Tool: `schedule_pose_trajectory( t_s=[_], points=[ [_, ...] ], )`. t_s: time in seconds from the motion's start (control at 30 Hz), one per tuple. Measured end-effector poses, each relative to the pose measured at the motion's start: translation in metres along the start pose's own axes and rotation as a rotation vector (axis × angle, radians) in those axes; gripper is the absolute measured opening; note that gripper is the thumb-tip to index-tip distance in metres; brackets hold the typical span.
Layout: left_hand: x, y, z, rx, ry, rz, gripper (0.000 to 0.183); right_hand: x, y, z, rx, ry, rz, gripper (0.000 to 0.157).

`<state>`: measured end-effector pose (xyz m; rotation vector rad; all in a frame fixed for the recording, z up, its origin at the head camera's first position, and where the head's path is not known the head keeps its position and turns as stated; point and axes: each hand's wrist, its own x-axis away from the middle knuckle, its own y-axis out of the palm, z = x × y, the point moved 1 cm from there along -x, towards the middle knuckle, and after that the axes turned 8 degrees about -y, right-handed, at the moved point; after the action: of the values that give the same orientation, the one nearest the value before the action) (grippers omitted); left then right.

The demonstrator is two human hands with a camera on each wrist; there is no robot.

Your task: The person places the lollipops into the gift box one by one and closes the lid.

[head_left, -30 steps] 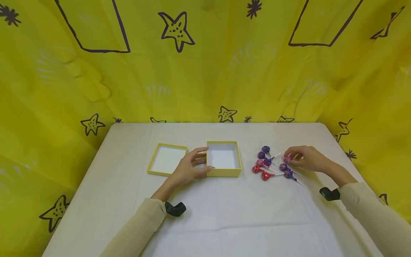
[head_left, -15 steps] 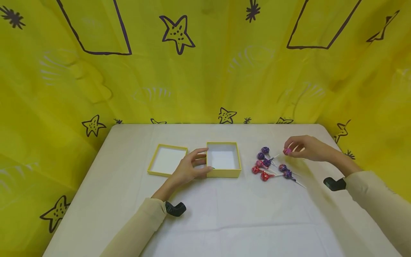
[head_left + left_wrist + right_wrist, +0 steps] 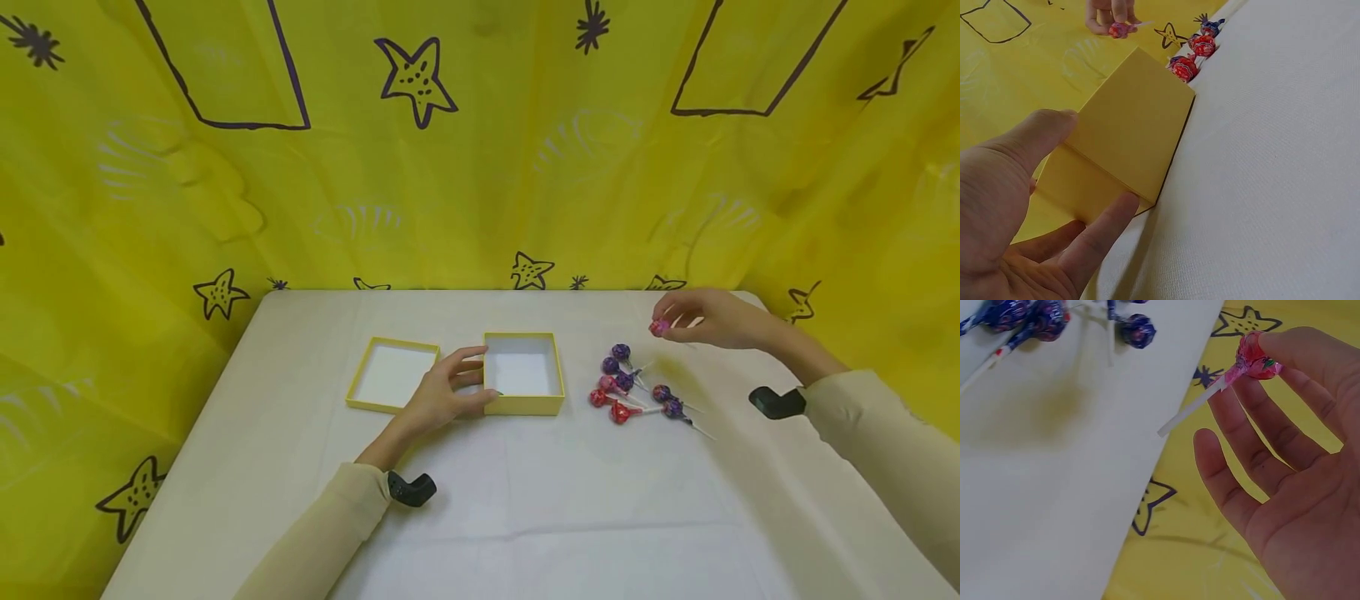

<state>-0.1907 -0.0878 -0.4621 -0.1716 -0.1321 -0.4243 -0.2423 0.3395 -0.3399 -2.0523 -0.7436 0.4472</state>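
A yellow box (image 3: 522, 406) with a white inside stands uncovered in the middle of the table. My left hand (image 3: 438, 398) grips its left end, the digits spread across the left wall and near corner. In the right wrist view, my right hand (image 3: 1297, 419) pinches a pink lollipop (image 3: 1254, 359) by its wrapped head, its white stick free. In the head view that hand is raised over the table's far right. Below it and to its left lies a group of purple lollipops (image 3: 621, 352) and red lollipops (image 3: 619, 412).
Left of the box, a shallow yellow-rimmed lid (image 3: 392, 375) lies with its white inside up, partly behind my left hand. White cloth covers the table (image 3: 525, 500). A yellow patterned curtain (image 3: 465, 183) hangs behind and along both sides.
My right hand has lifted the pink lollipop off the table and carried it up and away toward the far edge, lately a little left. My left hand and the box have stayed put.
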Motion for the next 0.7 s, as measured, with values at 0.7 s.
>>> schedule_pose_trajectory(
  t_s=[0.7],
  points=[
    [0.002,0.001,0.005,0.004,-0.019,0.004,0.077,-0.039,-0.011,-0.041,-0.017,-0.095,-0.037,0.018]
  ],
)
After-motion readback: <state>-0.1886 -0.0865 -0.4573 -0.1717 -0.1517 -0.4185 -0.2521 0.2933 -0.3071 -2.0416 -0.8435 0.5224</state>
